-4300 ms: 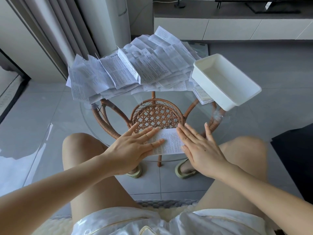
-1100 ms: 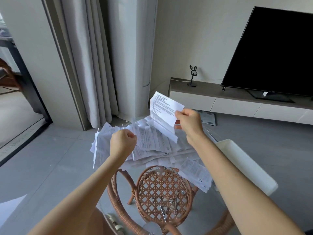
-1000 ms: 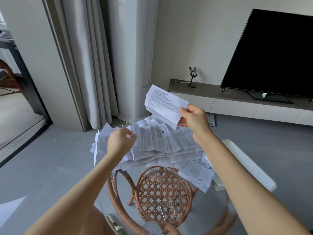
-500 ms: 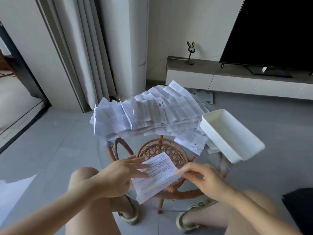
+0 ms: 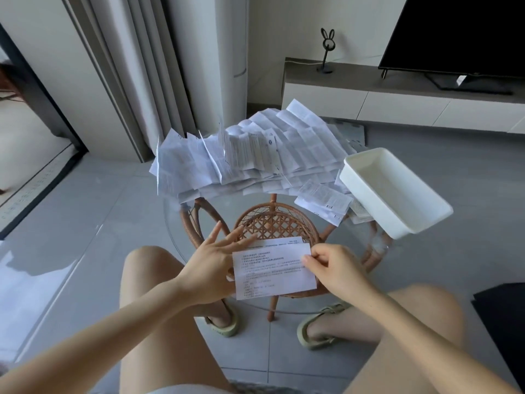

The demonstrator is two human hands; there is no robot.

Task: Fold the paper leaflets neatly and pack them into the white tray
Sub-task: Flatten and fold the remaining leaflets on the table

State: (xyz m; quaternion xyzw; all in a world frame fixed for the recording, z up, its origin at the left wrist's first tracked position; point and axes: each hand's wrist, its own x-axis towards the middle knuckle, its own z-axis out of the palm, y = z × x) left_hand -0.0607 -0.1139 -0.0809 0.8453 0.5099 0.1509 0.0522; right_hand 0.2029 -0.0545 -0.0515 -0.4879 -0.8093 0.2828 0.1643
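Here, low in the middle of the frame, one leaflet lies on the glass table. It is bent over, so its top flap covers most of the sheet and a thin strip peeks out above. The right hand pinches the leaflet's right edge between thumb and fingers. The left hand is at the leaflet's left edge and touches it, with its fingers straight and spread wide.

Under the glass sits a round woven base.

In the upper middle of the frame a big messy pile of leaflets covers the far side of the table. The white tray sits at the right of the frame, on the table's edge. Just beside it, to its left, lie a few small folded leaflets.
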